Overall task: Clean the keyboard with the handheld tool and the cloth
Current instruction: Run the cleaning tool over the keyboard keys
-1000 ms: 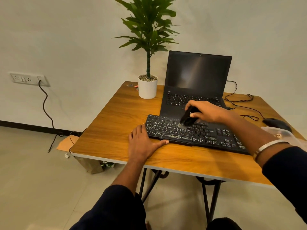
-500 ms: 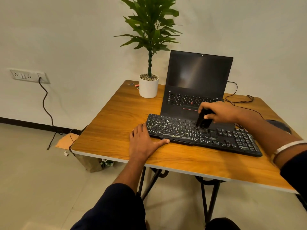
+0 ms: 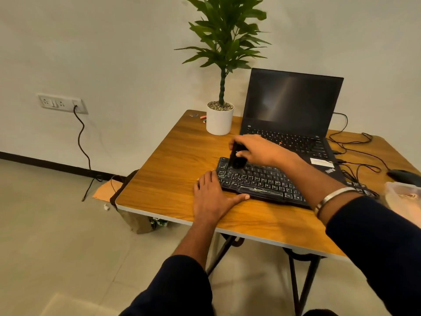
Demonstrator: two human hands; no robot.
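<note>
A black keyboard [image 3: 264, 182] with white-lettered keys lies on the wooden table [image 3: 173, 169], in front of an open laptop. My right hand [image 3: 257, 150] grips a small black handheld tool [image 3: 237, 157] and holds its lower end on the keyboard's far left corner. My left hand [image 3: 211, 197] rests flat on the table at the keyboard's left end, fingers spread, thumb along the front edge. No cloth is visible.
A black laptop [image 3: 291, 117] stands open behind the keyboard. A potted plant [image 3: 219, 117] sits at the back left of the table. Cables [image 3: 355, 151], a black mouse [image 3: 403, 175] and a clear plastic container [image 3: 403, 192] are at the right. A wall socket [image 3: 60, 103] with a cord is at left.
My right hand has swept the tool from the keyboard's middle to its far left corner. The camera has turned, so the table sits further right in view. My left hand has stayed put.
</note>
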